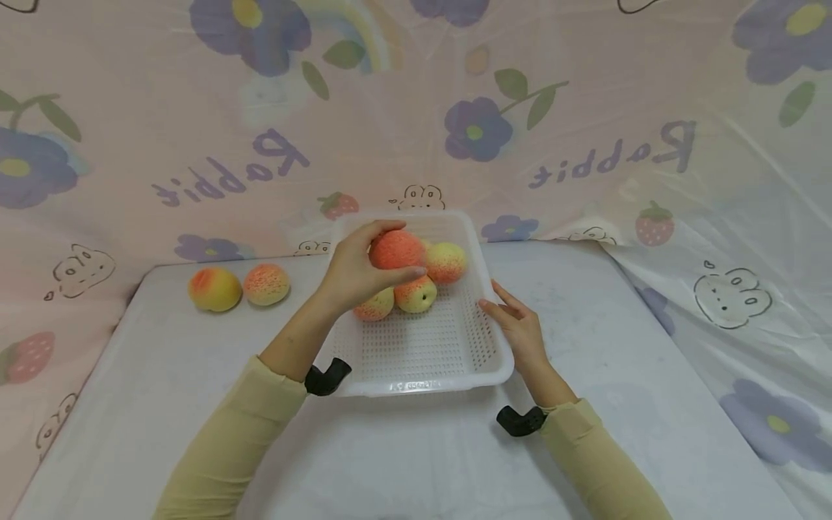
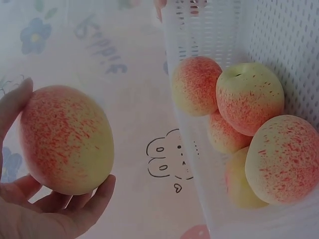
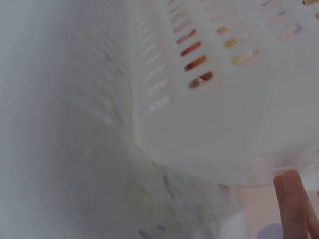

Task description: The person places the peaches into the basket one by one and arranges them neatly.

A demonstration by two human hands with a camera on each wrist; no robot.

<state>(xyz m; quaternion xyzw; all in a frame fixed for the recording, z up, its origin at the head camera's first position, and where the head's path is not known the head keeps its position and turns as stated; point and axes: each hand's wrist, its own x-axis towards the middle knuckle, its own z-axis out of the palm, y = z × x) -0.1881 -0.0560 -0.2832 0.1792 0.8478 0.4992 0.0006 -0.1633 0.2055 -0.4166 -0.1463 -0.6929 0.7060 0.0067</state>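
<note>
My left hand holds a red-and-yellow peach above the far part of a white plastic basket. In the left wrist view its thumb and fingers curve round this peach. Several more peaches lie together in the basket, among them a yellow-red peach and one with a dark stem hollow. My right hand grips the basket's right rim, thumb over the edge and fingers along the outside. Only its fingertips show in the right wrist view, beside the slotted wall.
Two peaches, a yellow one and a speckled one, sit on the white table left of the basket. A patterned cloth hangs behind the table and at its sides.
</note>
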